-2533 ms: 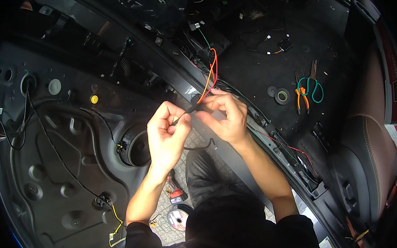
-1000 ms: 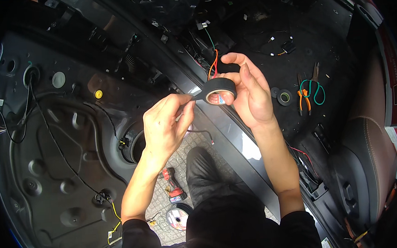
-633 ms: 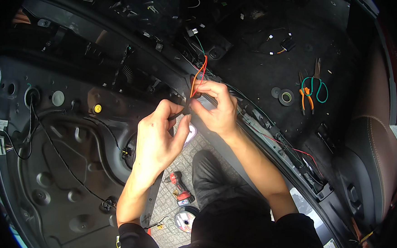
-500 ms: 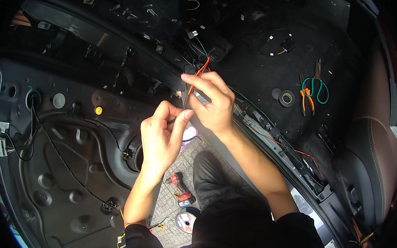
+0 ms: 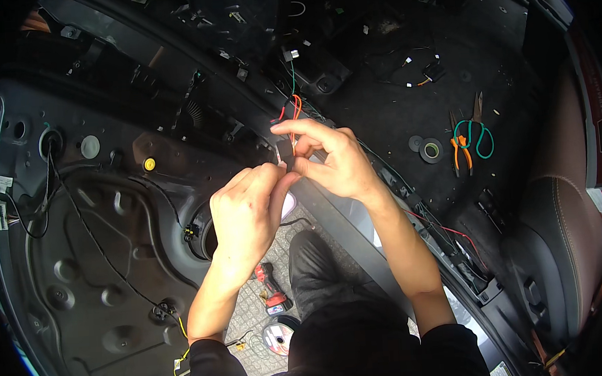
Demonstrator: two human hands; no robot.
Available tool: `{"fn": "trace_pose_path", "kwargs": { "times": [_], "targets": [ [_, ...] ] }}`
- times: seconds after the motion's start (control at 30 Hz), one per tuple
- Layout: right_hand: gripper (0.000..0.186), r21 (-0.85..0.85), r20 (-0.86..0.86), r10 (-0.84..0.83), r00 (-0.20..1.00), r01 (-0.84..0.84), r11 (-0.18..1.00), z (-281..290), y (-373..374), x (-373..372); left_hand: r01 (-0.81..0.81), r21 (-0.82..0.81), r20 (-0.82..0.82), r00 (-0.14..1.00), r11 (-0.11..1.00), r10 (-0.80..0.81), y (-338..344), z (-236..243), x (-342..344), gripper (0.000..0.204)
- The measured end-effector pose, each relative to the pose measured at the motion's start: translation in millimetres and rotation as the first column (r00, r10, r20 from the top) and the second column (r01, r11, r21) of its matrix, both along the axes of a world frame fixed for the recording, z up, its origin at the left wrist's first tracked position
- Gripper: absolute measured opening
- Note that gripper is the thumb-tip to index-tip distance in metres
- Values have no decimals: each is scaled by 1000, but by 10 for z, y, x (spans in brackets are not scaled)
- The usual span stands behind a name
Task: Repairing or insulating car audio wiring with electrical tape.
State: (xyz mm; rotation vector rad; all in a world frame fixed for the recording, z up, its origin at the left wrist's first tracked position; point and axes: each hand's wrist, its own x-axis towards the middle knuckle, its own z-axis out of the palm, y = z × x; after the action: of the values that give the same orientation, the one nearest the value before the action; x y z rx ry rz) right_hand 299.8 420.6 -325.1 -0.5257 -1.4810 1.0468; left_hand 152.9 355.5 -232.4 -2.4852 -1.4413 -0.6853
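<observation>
In front of me both hands work close together over the door sill. My right hand (image 5: 337,161) is closed in a pinch on an orange wire (image 5: 298,105), which loops up from the fingers toward the dark footwell. Red and green wires run beside that loop. My left hand (image 5: 244,209) is closed, thumb against the fingers, just left of and slightly below the right one. A thin pale-edged strip sticks up at its fingertips; I cannot make out what it is. A black strip (image 5: 286,154) shows between the hands.
Bare door panel (image 5: 100,290) with hanging cables stands at left. On the dark car floor lie green-handled scissors (image 5: 477,132), orange-handled pliers (image 5: 461,154) and a tape roll (image 5: 431,152). Below are a red cordless tool (image 5: 273,289) and a spool (image 5: 280,335). A brown seat (image 5: 576,240) is at right.
The orange wire loop has shifted left and lower. My left fingers have curled in more, and the dark strip stretched between the hands shows less. The right hand has moved slightly right and down.
</observation>
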Motion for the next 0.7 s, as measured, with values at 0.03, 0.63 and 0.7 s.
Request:
{"fn": "trace_pose_path", "kwargs": {
  "times": [0.03, 0.63, 0.7],
  "targets": [
    [41, 50, 40, 32, 999, -34, 998, -3, 25, 11, -1, 14, -26, 1000, 1000, 2, -12, -5, -2, 18],
    [26, 657, 59, -673, 737, 479, 582, 131, 319, 118, 433, -600, 783, 493, 673, 380, 257, -150, -84, 13],
    [42, 686, 174, -576, 799, 321, 653, 76, 442, 198, 430, -582, 799, 460, 690, 387, 318, -201, -151, 12]
  ]
}}
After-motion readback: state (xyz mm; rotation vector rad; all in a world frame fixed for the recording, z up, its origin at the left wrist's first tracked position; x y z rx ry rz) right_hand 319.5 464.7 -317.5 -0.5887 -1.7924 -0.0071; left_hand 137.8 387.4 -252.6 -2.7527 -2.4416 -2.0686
